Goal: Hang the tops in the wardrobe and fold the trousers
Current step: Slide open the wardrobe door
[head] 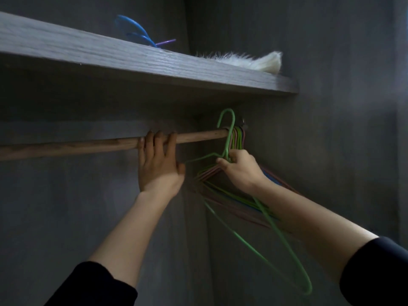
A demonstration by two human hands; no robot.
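Inside the dark wardrobe [331, 107], at the right end of the wooden rail [88, 146], a thin green hanger [228, 144] is just in front of the other hangers [239, 138] bunched there, pink, green and blue. The left hand [157, 166] reaches up, fingers curled over the rail. The right hand [240, 168] pinches the green hanger by its neck — hook up, above the rail. Its long bottom bar slants down to the right

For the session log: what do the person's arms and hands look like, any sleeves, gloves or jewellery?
The left hand and right hand are bare: no gloves, rings or watch visible. Each arm wears a black sleeve, the left sleeve and right sleeve ending near the elbow, forearms uncovered.
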